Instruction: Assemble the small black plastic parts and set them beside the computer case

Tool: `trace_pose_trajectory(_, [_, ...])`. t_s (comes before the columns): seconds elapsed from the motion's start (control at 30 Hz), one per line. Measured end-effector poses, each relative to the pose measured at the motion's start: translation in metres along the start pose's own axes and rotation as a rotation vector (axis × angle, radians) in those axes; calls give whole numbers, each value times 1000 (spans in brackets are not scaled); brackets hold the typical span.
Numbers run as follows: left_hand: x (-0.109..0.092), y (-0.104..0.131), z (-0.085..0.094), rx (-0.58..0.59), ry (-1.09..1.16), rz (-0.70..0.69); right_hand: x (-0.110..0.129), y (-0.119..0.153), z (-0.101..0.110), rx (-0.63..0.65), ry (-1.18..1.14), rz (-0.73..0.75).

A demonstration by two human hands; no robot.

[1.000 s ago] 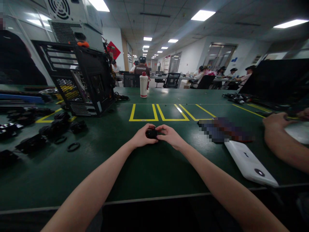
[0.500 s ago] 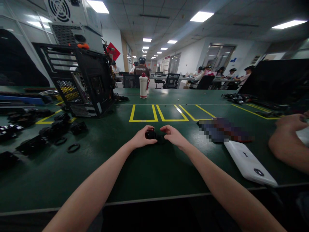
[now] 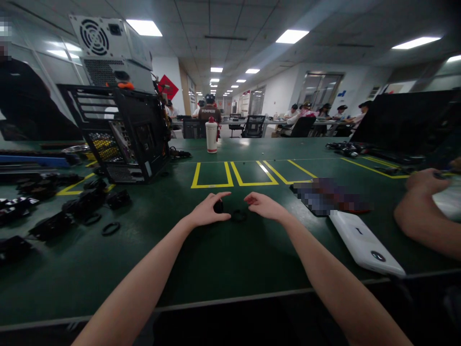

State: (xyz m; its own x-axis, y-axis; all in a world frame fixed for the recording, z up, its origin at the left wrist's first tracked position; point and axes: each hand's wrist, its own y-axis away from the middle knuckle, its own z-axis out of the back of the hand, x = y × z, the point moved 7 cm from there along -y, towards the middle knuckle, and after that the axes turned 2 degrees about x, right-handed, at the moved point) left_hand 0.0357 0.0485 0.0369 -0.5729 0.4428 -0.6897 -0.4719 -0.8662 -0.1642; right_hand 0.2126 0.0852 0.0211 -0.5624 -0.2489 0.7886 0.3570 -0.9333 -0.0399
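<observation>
My left hand (image 3: 210,210) is over the green table with thumb and fingers spread wide. A small black object (image 3: 218,206) shows in the curve of that hand, partly hidden by the fingers; I cannot tell whether the palm touches it. My right hand (image 3: 265,206) hovers opposite, its fingers loosely bent and apart, holding nothing. Between the two hands a black ring (image 3: 238,216) lies flat on the table, hard to make out against the dark green.
Black parts (image 3: 77,206) and another black ring (image 3: 110,228) lie at left. Beyond them stands an open computer case (image 3: 135,139) carrying a power supply (image 3: 115,43). A white bottle (image 3: 212,138) is ahead. At right are a white device (image 3: 365,242) and another person's arm (image 3: 423,216).
My left thumb and fingers have spread apart from around the black object, which now sits deeper in the hand. My right hand has shifted slightly right, and the ring is more exposed.
</observation>
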Motion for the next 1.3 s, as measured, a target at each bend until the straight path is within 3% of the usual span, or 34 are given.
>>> trace_pose_trajectory(0.3, [-17,-7,-12,66,-235,46,15,22,-1,-1,175,76])
trace_pose_trajectory(0.5, [-47,-21,-39,102,-383,-82,28,61,-3,16,175,38])
trace_pose_trajectory(0.7, [-73,-18,-56,86,-501,-78,23,105,4,-91,150,-17])
trace_pose_trajectory(0.87, [-82,28,-54,112,-511,-79,11,133,13,-273,334,-76])
trace_pose_trajectory(1.03, [-75,97,-32,56,-458,6,11,142,6,-304,470,-58])
trace_pose_trajectory(1.17, [-47,147,-4,-74,-340,128,15,144,2,-301,537,-77])
trace_pose_trajectory(1.3, [3,190,29,-206,-363,266,17,145,2,-303,563,-75])
